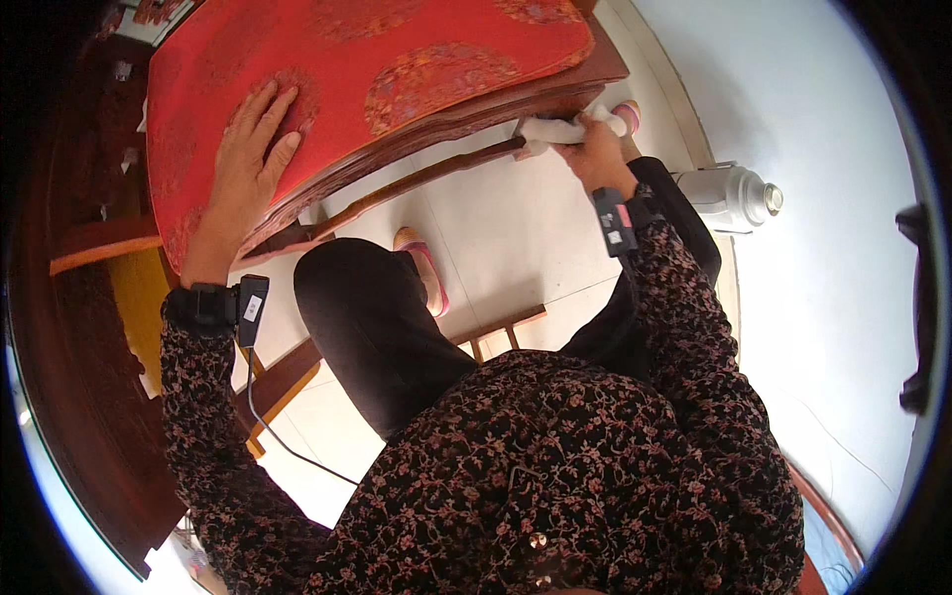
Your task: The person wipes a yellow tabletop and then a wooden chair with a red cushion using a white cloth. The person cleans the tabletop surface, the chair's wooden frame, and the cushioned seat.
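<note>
My left hand [253,159] lies flat on a red patterned seat cushion [327,59], its fingers spread. The cushion covers the top of a dark carved wooden seat [416,139]. At the right, my right hand [595,154] is closed around a white cloth [555,131], beside the seat's front corner and leg. The cloth bunches out on both sides of the fingers and seems to touch the wood there. Part of the right fingers is hidden by the cloth.
A pale metallic flask [729,196] stands by the white wall [833,297] at the right. Dark wooden furniture [79,377] fills the left side. My knees in black trousers [362,307] are below the seat, over a light tiled floor [496,228].
</note>
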Motion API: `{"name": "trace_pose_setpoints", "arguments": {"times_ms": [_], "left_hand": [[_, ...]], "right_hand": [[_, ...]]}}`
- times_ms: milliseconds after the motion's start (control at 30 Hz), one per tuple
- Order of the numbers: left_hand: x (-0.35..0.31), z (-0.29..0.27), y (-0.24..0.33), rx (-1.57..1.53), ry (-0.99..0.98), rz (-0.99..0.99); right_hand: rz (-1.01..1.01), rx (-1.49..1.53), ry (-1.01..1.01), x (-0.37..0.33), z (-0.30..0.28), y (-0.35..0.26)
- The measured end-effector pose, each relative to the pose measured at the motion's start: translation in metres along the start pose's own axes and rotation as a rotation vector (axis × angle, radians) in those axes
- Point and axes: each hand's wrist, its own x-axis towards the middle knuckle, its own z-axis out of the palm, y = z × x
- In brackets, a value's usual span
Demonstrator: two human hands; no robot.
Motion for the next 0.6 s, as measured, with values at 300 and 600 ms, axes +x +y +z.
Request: {"name": "trace_pose_setpoints", "arguments": {"times_ms": [300,600], "left_hand": [[-0.034,0.018,-0.02,0.243,0.144,-0.048],[-0.026,0.014,0.014,0.152,0.016,-0.144]], "right_hand": [[0.515,1.722,0.254,-0.028,-0.023,-0.021],[-0.029,1.223,0.338,-0.096,-0.114,-0.083]]}}
